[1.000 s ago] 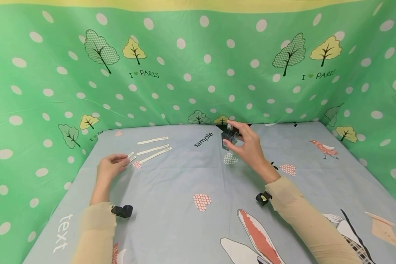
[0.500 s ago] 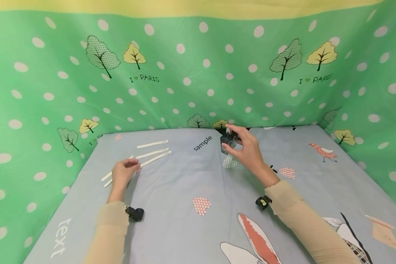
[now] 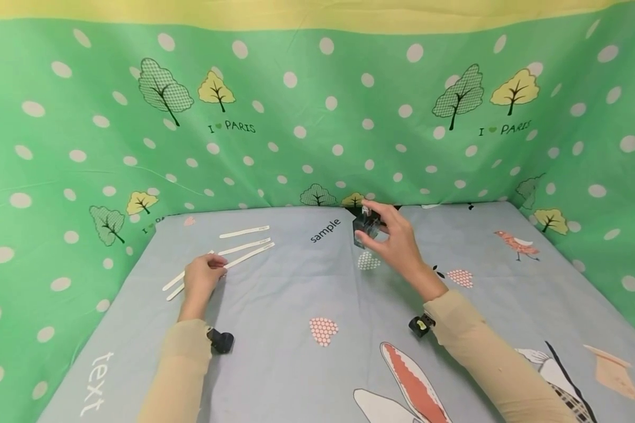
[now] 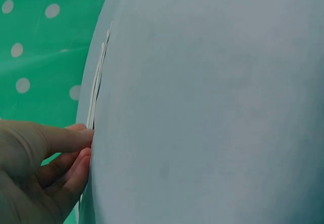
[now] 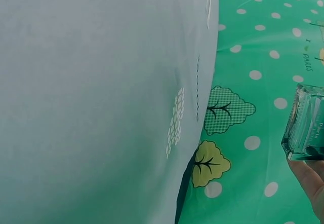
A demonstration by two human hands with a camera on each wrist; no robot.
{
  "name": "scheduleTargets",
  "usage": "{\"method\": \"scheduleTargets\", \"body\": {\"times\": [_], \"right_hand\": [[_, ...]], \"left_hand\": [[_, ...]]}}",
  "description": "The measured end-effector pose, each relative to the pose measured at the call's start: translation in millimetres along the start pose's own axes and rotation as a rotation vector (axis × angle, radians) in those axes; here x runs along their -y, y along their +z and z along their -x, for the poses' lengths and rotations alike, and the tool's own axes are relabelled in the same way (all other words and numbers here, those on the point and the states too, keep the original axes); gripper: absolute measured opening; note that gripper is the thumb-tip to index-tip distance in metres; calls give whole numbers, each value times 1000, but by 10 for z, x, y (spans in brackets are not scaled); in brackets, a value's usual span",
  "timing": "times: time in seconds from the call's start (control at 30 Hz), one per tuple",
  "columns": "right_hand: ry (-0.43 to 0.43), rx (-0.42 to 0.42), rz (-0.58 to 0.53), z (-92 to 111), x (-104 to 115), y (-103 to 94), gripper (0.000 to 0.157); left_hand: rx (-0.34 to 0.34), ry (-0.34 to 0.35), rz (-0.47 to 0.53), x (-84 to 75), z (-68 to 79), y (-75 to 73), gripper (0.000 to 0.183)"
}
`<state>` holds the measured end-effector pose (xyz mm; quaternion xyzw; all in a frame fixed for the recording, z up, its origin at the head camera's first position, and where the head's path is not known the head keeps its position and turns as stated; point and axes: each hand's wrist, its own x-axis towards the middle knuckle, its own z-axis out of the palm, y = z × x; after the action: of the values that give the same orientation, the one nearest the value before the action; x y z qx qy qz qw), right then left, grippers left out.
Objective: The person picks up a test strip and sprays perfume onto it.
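Observation:
My right hand (image 3: 399, 244) holds a small dark, clear glass perfume bottle (image 3: 364, 230) upright above the far middle of the table. Its index finger lies on the sprayer top and the thumb at the bottle's lower side. The right wrist view shows the bottle's glass body (image 5: 306, 127) at the edge. On the left, the fingers of my left hand (image 3: 202, 282) pinch the near end of a white paper test strip (image 3: 251, 255). Two more strips (image 3: 243, 231) lie fanned beyond it. Under my left hand, two other strips (image 3: 174, 281) are partly hidden.
A grey-blue printed cloth (image 3: 275, 329) covers the table. Green dotted curtain (image 3: 296, 147) rises behind and at both sides. Small black cameras (image 3: 222, 341) are worn on the wrists.
My left hand has moved right, from the left strips to the near end of the fanned ones, uncovering more of the left strips. The right hand still holds the bottle in place.

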<state>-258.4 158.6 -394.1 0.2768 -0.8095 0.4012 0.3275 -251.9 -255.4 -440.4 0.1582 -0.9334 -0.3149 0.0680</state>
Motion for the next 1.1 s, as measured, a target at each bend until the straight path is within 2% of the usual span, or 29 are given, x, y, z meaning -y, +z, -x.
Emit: {"method": "scheduleTargets", "body": {"times": [0.27, 0.5, 0.63, 0.83, 1.1], "right_hand": [[-10, -4, 5, 5, -12, 2, 63], [-8, -3, 11, 6, -23, -11, 62], [-11, -6, 15, 8, -28, -15, 63], [9, 3, 10, 11, 1, -23, 62], [23, 5, 7, 0, 9, -37, 63]], "left_hand": [[41, -12, 1, -9, -40, -18, 16], [48, -15, -14, -11, -60, -20, 13], [78, -14, -15, -6, -58, -34, 12], [110, 27, -37, 35, -64, -61, 12], [150, 20, 22, 62, -82, -102, 14]]}}
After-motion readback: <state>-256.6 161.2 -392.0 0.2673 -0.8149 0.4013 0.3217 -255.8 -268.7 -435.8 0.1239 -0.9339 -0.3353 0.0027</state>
